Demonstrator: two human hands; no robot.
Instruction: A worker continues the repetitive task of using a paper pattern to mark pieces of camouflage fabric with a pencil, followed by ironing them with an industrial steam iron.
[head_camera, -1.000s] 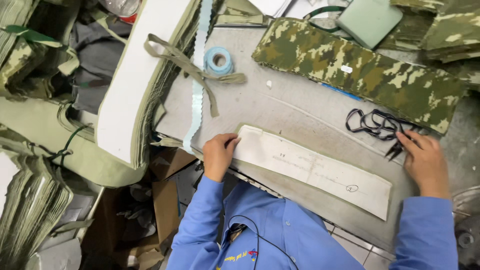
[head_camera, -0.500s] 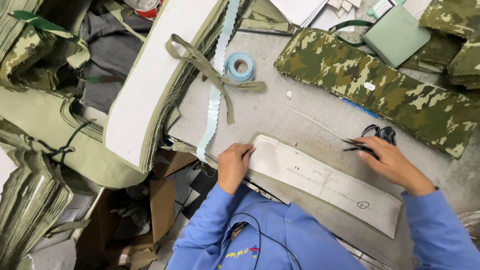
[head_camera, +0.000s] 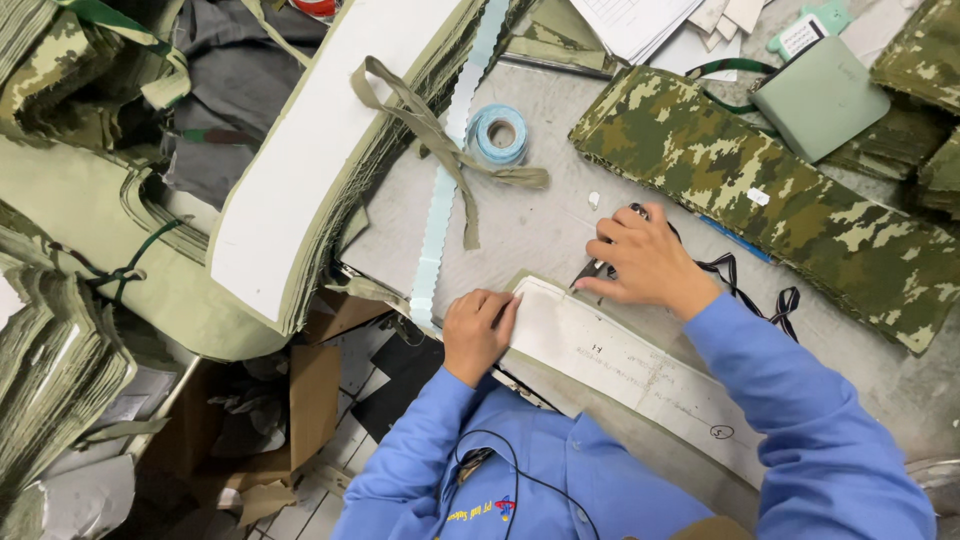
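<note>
A: Item one, long white paper pattern strip (head_camera: 620, 365) lying on a stack of olive fabric on the grey counter (head_camera: 520, 230), near edge, running out to your right. How does it handle?

B: Likely light, thin and limp; it would slide or curl if not pinned. Your left hand (head_camera: 478, 332) lies flat on its left end, fingers together, pressing, not gripping. Holding at an end or pressing flat looks better than pinching the middle.

A: Item two, the tool?

B: Dark-handled scissors (head_camera: 600, 268), tips at the strip's upper edge. Your right hand (head_camera: 645, 262) is closed round the handles. Rigid, sharp; hold by the loops.

A: Nearby stock?

B: Blue tape roll (head_camera: 498, 134), long camouflage fabric panel (head_camera: 770, 200), black cord (head_camera: 745, 285) beside your right wrist.
</note>
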